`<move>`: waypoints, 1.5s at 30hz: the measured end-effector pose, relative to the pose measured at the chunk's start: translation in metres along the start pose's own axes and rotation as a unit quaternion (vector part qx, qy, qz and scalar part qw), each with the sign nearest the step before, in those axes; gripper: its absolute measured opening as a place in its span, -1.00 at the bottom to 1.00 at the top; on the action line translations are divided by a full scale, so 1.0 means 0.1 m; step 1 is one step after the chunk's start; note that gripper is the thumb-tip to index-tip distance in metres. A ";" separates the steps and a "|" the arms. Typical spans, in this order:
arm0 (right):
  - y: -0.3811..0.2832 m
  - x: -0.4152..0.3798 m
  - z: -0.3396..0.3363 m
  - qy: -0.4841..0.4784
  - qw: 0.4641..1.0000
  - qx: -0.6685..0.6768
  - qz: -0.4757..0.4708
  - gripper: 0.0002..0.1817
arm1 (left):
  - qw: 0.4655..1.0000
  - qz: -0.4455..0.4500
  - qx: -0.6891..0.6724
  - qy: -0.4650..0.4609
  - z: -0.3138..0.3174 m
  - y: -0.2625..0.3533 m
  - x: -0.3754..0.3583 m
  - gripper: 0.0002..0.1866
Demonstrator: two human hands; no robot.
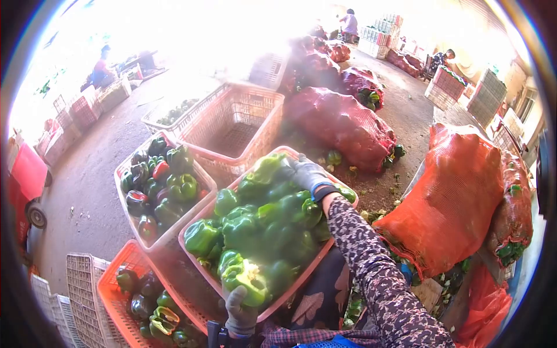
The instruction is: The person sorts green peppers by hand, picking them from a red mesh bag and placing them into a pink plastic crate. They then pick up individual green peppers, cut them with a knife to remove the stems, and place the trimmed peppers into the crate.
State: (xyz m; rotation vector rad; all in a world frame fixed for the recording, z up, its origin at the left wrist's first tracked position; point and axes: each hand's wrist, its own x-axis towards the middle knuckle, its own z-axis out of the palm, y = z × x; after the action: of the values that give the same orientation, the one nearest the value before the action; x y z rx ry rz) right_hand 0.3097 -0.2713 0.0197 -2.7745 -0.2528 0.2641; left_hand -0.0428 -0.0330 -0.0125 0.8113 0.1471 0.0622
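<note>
Both of my hands wear grey gloves. At the bottom centre, my left hand [241,311] is closed on a broken green pepper [243,278] with its pale inside showing, over the near corner of a crate [313,268] full of green peppers. My right hand [304,174] reaches to the far side of that crate and rests on the peppers there; its fingertips are blurred by glare, so its grip is unclear. Left of this crate stands a white crate [210,187] with dark green and reddish peppers. An orange crate [107,280] at the lower left holds several peppers, one of them split open.
An empty pink crate [272,119] stands beyond the full one. Red mesh sacks [342,124] lie ahead, and a large orange-red sack [444,197] is at the right. Stacked crates [87,290] stand at lower left. Other people [350,23] sit in the background.
</note>
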 end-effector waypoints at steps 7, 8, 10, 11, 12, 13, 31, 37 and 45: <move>-0.43 -1.30 -0.16 0.215 0.916 0.303 -0.150 -0.49 | 0.991 0.038 0.129 0.019 0.67 0.46 0.24 0.02; -0.60 -1.65 -0.24 0.181 0.900 0.361 -0.161 -0.51 | 0.978 0.089 0.187 0.004 0.48 0.30 0.33 0.04; -0.81 -2.22 -0.17 -0.011 0.870 0.458 -0.182 -0.47 | 0.983 0.080 0.164 -0.036 0.55 0.29 0.32 0.06; -0.92 -2.42 -0.14 -0.029 0.861 0.467 -0.201 -0.44 | 0.966 0.097 0.235 -0.045 0.53 0.27 0.32 0.06; -0.99 -2.57 -0.10 -0.045 0.851 0.475 -0.220 -0.40 | 0.966 0.092 0.235 -0.051 0.51 0.25 0.32 0.06; -0.99 -2.68 -0.06 -0.037 0.879 0.435 -0.193 -0.36 | 0.909 0.177 0.370 -0.071 0.51 0.25 0.33 0.04; -0.80 -3.13 0.38 -0.238 0.649 0.718 -0.081 -0.10 | 0.823 0.202 0.489 -0.205 0.35 0.11 0.04 -0.06; -0.84 -3.22 0.31 -0.241 0.591 0.769 0.034 -0.72 | 0.983 -0.014 0.049 -0.175 0.72 0.11 0.01 0.16; -0.52 -3.27 -0.15 0.084 0.548 0.832 -0.006 -0.38 | 0.989 0.054 -0.015 -0.136 0.31 0.44 0.93 -0.10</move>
State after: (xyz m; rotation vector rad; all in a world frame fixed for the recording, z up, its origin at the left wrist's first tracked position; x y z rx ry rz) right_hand -0.0111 -0.2952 0.1015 -0.8242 0.0765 0.0872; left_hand 0.0539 -0.0146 0.0300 0.7898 -0.1552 0.0562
